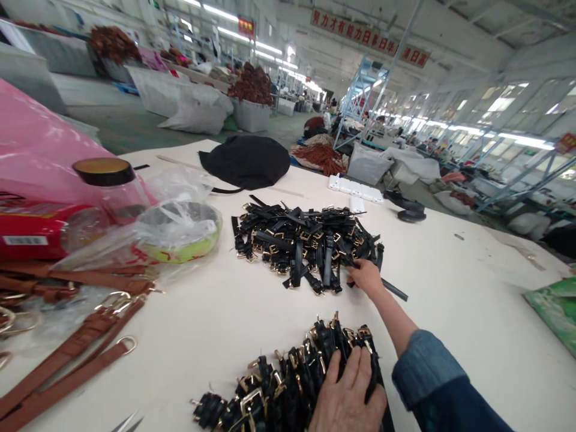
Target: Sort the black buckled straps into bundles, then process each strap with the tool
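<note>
Resting palm down on the near row of black buckled straps, the left hand has its fingers a little apart, bearing on the row's right end. Taking that hand as the centre of the dial, with twelve pointing away across the white table, the looser heap of black straps lies between eleven and twelve. The right hand, near twelve, is at the heap's near right edge, its fingers drawn in narrow; whether they pinch a strap I cannot tell. Just beside it, a flat black strip juts out toward one. The heap is the likelier trouble: its straps cross every way, so a gold buckle could hook a neighbour, and one pull might drag several out together. In the near row the buckles stand close, some prongs pointing up, so uneven pressure from the palm could skew the line or prick the skin. Metal blades lie near nine, their points bare, a possible nick for a hand swept that way. Brown straps with rings lie between nine and ten, below a plastic-wrapped roll; black pieces sliding over there could snag on the rings.
</note>
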Motion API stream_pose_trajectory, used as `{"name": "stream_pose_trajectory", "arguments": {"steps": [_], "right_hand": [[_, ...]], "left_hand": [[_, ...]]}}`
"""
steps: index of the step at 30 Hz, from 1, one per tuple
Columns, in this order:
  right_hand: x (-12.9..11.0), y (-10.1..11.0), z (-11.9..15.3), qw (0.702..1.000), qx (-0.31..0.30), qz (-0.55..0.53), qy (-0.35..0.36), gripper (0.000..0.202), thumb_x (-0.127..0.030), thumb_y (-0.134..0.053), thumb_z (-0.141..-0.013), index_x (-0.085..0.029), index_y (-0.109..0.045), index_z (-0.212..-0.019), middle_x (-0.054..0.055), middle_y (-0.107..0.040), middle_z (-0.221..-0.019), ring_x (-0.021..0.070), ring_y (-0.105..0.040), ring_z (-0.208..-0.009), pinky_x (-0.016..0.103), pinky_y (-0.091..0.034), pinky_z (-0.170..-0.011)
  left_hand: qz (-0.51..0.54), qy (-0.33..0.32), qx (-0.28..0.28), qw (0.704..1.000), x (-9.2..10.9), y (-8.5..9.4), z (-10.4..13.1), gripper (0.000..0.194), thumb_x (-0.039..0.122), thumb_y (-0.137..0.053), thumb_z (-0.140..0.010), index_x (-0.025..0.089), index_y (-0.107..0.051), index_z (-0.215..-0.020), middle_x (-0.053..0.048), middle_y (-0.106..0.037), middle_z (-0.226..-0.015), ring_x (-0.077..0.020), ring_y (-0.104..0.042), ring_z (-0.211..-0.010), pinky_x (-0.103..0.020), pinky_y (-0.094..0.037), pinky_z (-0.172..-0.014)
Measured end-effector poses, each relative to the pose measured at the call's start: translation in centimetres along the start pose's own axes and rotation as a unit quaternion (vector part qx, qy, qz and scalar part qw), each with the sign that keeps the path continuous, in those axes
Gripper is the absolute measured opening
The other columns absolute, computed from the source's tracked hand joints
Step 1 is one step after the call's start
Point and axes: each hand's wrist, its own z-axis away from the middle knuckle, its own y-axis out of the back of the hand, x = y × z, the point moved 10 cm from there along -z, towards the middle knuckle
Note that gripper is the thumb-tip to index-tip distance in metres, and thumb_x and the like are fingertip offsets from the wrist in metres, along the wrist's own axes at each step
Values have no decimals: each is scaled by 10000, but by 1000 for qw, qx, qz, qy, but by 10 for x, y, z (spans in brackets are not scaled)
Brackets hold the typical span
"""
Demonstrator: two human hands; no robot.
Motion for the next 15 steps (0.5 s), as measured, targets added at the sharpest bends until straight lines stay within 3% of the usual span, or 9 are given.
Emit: {"name": "stream_pose_trajectory", "arguments": {"steps": [2,5,9,12,15], "right_hand": [[4,4,3,1000,-5,28,-12,279,-369,-503,-896,-135,-566,-1034,26,-609,-921,131,-600,-731,292,-514,-639],[19,22,17,999,-6,42,-29,370,-467,-496,-856,-118,-609,-901,12,-617,-675,115,-549,-513,240,-434,-471],[40,59,46,998,30,45,-16,365,-503,-612,-678,-146,-621,-757,0,-587,-510,134,-482,-425,250,-350,-411],[51,81,80,998,51,30,2,408,-453,-647,-615,-170,-608,-907,-24,-610,-587,163,-543,-522,276,-426,-507],[57,82,126,1000,19,-5,15,570,-425,-607,-678,-201,-497,-1191,13,-674,-816,211,-622,-725,313,-484,-626]], "left_hand": [[1,3,10,1000,-1,2,-1,177,371,-453,-887,254,-585,-876,-63,-569,-1208,-223,-507,-1107,-416,-358,-911],[0,5,21,1000,0,4,-1,194,379,-438,-894,258,-590,-892,-57,-586,-1183,-216,-523,-1084,-412,-374,-896],[2,3,20,1000,1,2,0,207,379,-433,-896,252,-593,-929,-65,-577,-1197,-224,-519,-1100,-417,-385,-898],[10,5,22,1000,0,3,1,212,380,-431,-898,240,-587,-932,-74,-571,-1205,-230,-513,-1117,-423,-394,-903],[20,13,7,1000,-1,4,1,231,379,-404,-911,232,-577,-951,-86,-551,-1234,-226,-497,-1146,-423,-396,-916]]}}
